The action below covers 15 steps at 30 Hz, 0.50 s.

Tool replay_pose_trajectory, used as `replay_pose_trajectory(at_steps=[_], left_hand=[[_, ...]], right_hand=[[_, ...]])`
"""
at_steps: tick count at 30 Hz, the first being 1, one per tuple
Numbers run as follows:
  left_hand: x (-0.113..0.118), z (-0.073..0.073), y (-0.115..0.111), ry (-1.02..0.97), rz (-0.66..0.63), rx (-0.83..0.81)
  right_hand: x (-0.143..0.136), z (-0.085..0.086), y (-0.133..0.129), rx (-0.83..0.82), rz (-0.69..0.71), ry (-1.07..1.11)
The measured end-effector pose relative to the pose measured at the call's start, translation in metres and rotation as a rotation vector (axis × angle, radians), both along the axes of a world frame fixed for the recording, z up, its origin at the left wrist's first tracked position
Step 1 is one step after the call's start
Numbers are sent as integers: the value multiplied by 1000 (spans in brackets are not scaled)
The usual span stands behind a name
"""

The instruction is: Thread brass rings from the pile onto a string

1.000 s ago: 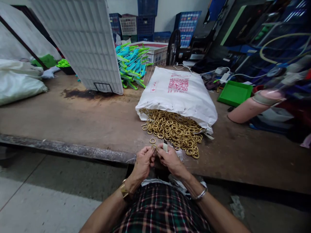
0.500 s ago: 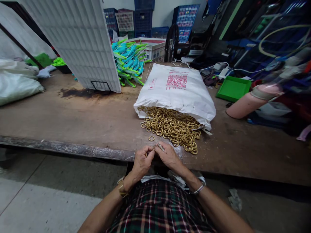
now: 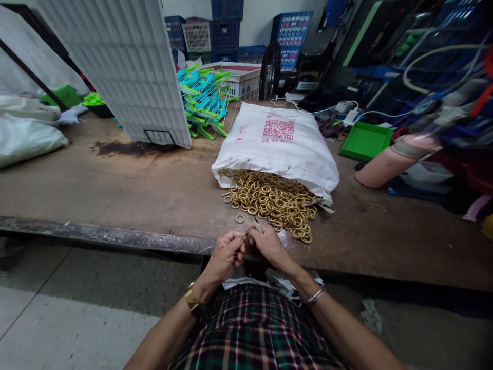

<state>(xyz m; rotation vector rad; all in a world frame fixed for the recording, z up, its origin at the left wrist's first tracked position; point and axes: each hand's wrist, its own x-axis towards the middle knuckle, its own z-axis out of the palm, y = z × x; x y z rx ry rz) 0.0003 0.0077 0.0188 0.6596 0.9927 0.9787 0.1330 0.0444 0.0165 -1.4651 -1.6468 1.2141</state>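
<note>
At the table's front edge, my left hand is closed with a gold-coloured ring pinched at its fingertips. Fingers cover most of that ring. My right hand is closed round a small, slim blade-like tool, its dark tip pointing away from me; its exact kind is unclear. Both hands' fingertips meet, or nearly so. Just beyond them lies a single loose ring. A heap of gold-coloured rings spills from the open mouth of a white sack printed in red.
A pale ribbed panel stands at the left, beside a pile of blue-and-green plastic pieces. To the right are a green tray and a pink bottle. A fan and crates are behind the brown table.
The tool in my right hand has turned, so its dark tip now points up and away. My left fingers have shifted, and the pinched ring shows more. The view has moved slightly.
</note>
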Motion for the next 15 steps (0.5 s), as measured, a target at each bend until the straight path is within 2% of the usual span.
replay_pose_trajectory(at_steps=[2,6,8,15], left_hand=[[0,-1,0,43,36,1],[-1,-4,-1,137,61,51],[-1,-6,-1,183,61,84],[-1,-8,-1,276,58,143]], right_hand=[[3,-3,-1,115,15,-152],[6,-8,-7,227,188,-395],[5,-10,-10,248,243,-475],[2,-6,-11,220,303,-694]])
